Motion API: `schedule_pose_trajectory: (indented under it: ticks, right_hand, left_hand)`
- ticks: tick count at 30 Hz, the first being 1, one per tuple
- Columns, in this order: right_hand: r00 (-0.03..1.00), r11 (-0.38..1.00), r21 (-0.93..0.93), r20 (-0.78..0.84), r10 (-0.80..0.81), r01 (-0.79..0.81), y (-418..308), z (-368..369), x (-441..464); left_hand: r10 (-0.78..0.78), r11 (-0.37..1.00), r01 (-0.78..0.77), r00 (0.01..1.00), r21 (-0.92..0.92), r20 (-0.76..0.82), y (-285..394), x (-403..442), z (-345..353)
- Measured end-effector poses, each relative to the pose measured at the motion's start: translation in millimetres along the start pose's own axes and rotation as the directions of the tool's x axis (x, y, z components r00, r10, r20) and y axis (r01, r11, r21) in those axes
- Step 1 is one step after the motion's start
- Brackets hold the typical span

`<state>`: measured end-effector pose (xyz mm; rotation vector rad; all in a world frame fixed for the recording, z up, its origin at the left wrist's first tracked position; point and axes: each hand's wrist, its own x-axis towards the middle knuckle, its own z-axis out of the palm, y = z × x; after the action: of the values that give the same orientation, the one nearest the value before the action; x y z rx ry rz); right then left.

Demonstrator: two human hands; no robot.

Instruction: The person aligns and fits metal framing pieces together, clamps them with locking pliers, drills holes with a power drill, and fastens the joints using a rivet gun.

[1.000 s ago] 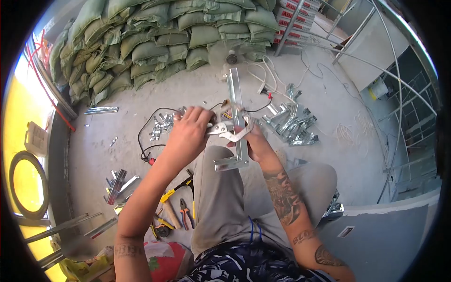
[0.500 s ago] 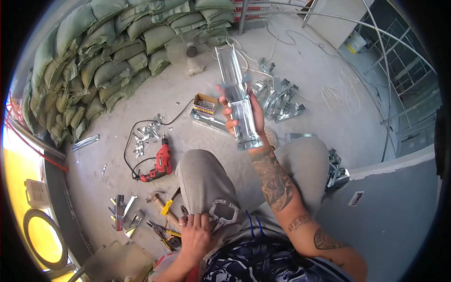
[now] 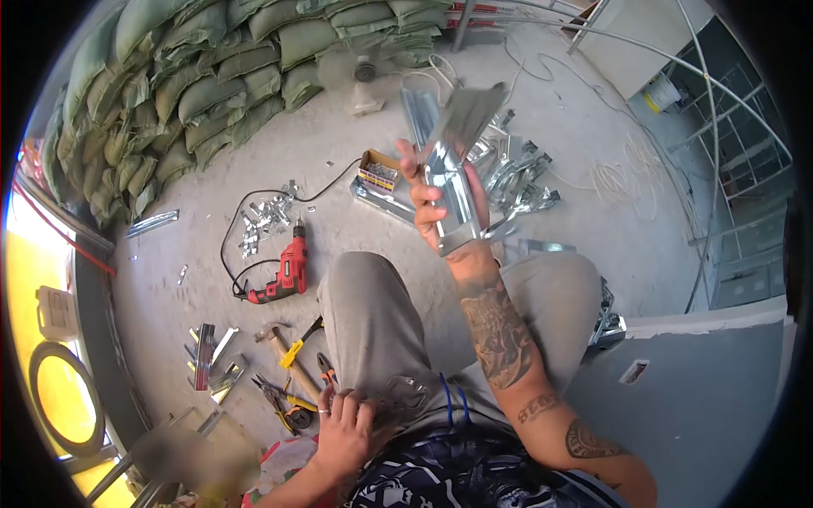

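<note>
My right hand is raised in front of me, palm up, with its fingers wrapped round a bent piece of shiny galvanised metal channel. Its upper part splays into separate, partly blurred strips. Down at my left thigh, my left hand lies on the grey trousers with fingers stretched and a ring on one of them. Close to it on the floor are pliers with yellow handles, orange-and-blue pliers and a hammer. Past the right hand lies a heap of bent metal pieces.
A red corded drill rests on the concrete near small metal clips. An open box of screws stands ahead. Stacked green sandbags line the back left. Metal offcuts lie at left; a grey panel is at right.
The metal channel in my right hand has bent and its upper strips have spread apart to the right. My left hand has shifted slightly down; the view has tilted a little.
</note>
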<state>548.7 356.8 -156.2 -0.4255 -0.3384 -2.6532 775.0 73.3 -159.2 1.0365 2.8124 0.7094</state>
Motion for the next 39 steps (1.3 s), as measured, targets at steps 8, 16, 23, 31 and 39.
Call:
schedule_pose_trajectory:
  ticks: [8,16,23,31,39]
  right_hand:
    - [0.871,0.482,-0.855,-0.375,-0.318,-0.192,51,5,7]
    - [0.876,0.321,-0.919,-0.337,-0.345,-0.227,83,14,8]
    - [0.827,0.388,-0.888,-0.401,-0.395,-0.246,91,21,11]
    - [0.822,0.207,-0.933,-0.358,-0.444,-0.294,109,22,15]
    - [0.917,0.226,-0.972,-0.152,-0.37,-0.07,113,22,17]
  left_hand:
    - [0.14,0.968,-0.037,0.902,0.249,-0.407,-15,130,-149]
    - [0.185,0.942,-0.127,0.969,0.312,-0.163,-58,185,-113]
    - [0.309,0.91,-0.204,0.914,0.36,-0.264,-68,184,-105]
    - [0.347,0.911,-0.226,0.871,0.344,-0.347,-80,174,-94]
    - [0.49,0.831,-0.292,0.786,0.473,-0.377,-69,171,-105]
